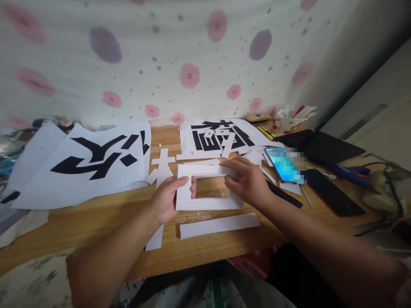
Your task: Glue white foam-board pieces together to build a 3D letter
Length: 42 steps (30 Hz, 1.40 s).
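Note:
A white rectangular frame (208, 204), cut from thick paper or board, is held tilted up over the wooden desk. Its left side is gripped by my left hand (165, 199), thumb in front and fingertips showing through the opening. At the upper right corner, my right hand (245, 179) is closed on the frame with bent fingers; part of that corner is hidden behind them. In front of the frame lies a loose white strip (220, 226). Beneath my left wrist is another white strip (154, 240), and behind that hand a cut-out white stroke shape (163, 160).
A sheet with black characters (135, 132) spreads at left; another printed sheet (189, 132) lies behind, bearing small white pieces. To the right are a lit phone (284, 164), a dark phone-like slab (334, 192), a blue-handled tool (351, 173), a yellow cutter (265, 133) and a patterned cup (287, 122).

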Motion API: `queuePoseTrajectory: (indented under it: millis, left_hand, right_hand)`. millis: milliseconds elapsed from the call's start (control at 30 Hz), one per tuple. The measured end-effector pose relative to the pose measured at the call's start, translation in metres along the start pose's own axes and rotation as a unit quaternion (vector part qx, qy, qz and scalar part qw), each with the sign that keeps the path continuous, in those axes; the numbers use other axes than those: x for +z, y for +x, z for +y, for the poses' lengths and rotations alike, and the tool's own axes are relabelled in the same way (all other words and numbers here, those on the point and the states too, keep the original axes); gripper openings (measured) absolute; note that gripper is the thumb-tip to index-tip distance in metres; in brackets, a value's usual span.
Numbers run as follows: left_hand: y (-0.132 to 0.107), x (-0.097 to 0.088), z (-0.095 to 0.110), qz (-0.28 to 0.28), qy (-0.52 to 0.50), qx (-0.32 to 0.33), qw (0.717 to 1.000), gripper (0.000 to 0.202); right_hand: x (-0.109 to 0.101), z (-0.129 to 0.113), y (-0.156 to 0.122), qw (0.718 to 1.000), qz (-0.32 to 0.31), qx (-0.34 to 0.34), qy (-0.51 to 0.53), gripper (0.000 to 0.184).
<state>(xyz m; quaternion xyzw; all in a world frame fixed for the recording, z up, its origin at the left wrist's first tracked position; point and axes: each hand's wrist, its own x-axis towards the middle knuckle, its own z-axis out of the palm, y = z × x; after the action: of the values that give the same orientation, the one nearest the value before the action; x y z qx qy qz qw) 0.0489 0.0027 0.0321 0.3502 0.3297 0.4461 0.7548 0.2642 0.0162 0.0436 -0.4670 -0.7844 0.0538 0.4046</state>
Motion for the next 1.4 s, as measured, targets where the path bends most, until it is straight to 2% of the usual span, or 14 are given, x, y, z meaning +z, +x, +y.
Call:
queuePoseTrajectory:
  millis: [133,267,633,800,900,967,1067,1133,1200,1333,1400]
  left_hand:
    - [0.000,-0.001,0.001,-0.017,-0.038,-0.032,0.999,0.025]
    - [0.000,0.001,0.003,-0.016,-0.049,-0.020,0.998,0.034]
    - [-0.002,0.007,0.008,0.028,-0.081,-0.053,0.995,0.043]
    - [-0.001,0.003,0.006,-0.006,-0.070,-0.048,0.996,0.044]
    - [0.000,0.001,0.007,-0.006,-0.089,-0.053,0.995,0.045]
    - [0.000,0.001,0.009,0.003,-0.102,-0.056,0.993,0.046]
    - [0.000,0.003,0.013,0.026,-0.117,-0.057,0.991,0.049]
    - [0.000,0.003,0.015,0.041,-0.122,-0.054,0.990,0.050]
    - [0.000,0.003,0.016,0.049,-0.125,-0.049,0.990,0.051]
    - [0.000,0.004,0.016,0.057,-0.135,-0.039,0.988,0.049]
    - [0.000,0.004,0.016,0.062,-0.140,-0.039,0.987,0.049]
  right_hand:
    - [0.001,0.002,-0.001,1.000,0.007,-0.022,-0.008,0.032]
    - [0.002,0.002,-0.001,0.999,0.009,-0.039,-0.016,0.034]
    - [-0.002,-0.001,-0.003,0.993,0.017,-0.102,-0.048,0.036]
    - [-0.002,-0.002,-0.004,0.994,-0.003,-0.099,-0.037,0.038]
    - [-0.004,0.000,-0.004,0.995,-0.011,-0.101,-0.005,0.041]
    - [-0.007,0.002,-0.004,0.993,-0.026,-0.118,0.001,0.052]
    - [-0.013,0.003,-0.006,0.983,-0.048,-0.171,-0.045,0.085]
    - [-0.016,0.003,-0.008,0.976,-0.046,-0.193,-0.086,0.093]
    - [-0.017,0.004,-0.011,0.971,-0.046,-0.202,-0.118,0.083]
    - [-0.016,0.005,-0.017,0.954,-0.049,-0.242,-0.170,0.038]
    - [-0.016,0.005,-0.019,0.947,-0.052,-0.260,-0.182,0.024]
